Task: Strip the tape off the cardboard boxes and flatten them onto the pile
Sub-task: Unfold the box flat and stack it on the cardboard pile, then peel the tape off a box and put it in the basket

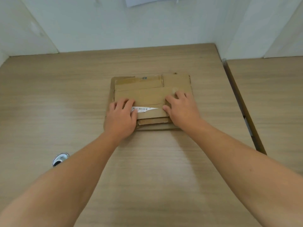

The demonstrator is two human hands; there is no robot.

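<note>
Wood-grain table (65,95) against pale walls: a flattened box being pressed onto the pile.

The top box (144,95) lies flat on the pile (154,127) at the table's centre. The left hand (121,117) at its 8 o'clock and the right hand (182,108) at 4 o'clock lie on it with fingers extended, grasping nothing, probably to flatten the creases. A barcode label (142,109) sits between them.

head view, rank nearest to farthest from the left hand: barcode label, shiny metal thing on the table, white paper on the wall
1. barcode label, touching the left hand at its thumb.
2. shiny metal thing, lower left of the view.
3. white paper, top of the view, farthest back.
</note>
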